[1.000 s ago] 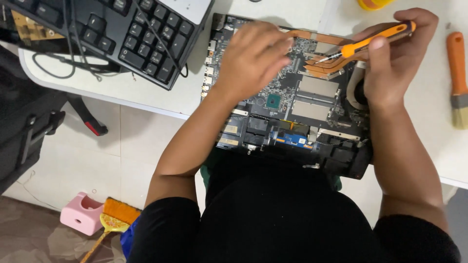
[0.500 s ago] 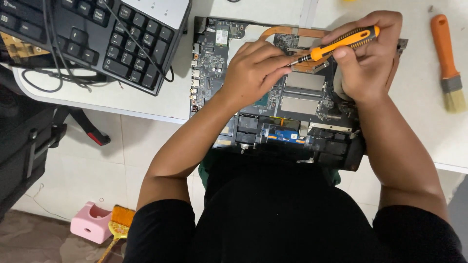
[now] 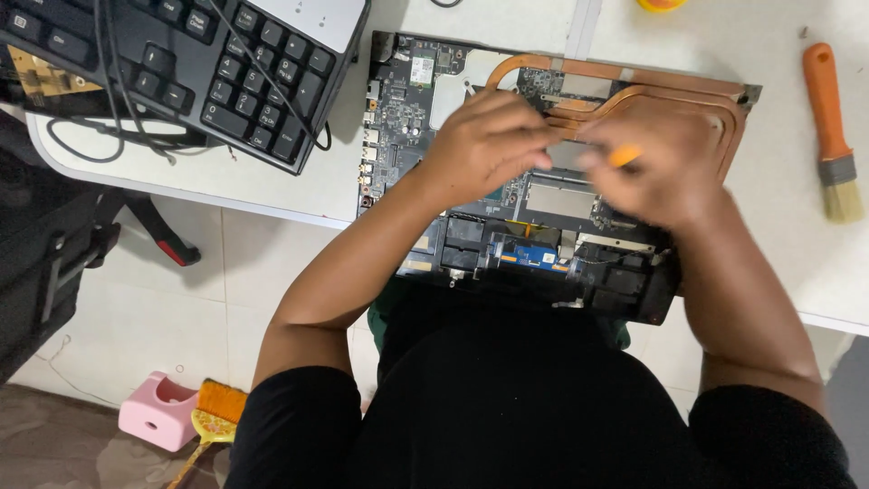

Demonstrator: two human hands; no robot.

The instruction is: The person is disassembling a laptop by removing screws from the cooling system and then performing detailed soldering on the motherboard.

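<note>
An opened laptop base (image 3: 543,226) with a dark circuit board and copper heat pipes (image 3: 634,86) lies on the white table (image 3: 724,36) in front of me. My left hand (image 3: 484,145) rests curled on the board near its middle. My right hand (image 3: 661,167), blurred by motion, is closed round an orange-handled screwdriver (image 3: 625,156); only a small piece of the handle shows between the fingers. Both hands nearly touch above the board's centre.
A black keyboard (image 3: 199,63) with looped cables lies at the table's left. An orange-handled brush (image 3: 828,136) lies at the right. On the tiled floor below sit a pink plastic object (image 3: 158,412) and an orange brush head (image 3: 222,403).
My right hand has come down and turned, so the screwdriver's long orange handle, earlier plainly visible, is mostly hidden in the fist. The heat pipes at the top are uncovered.
</note>
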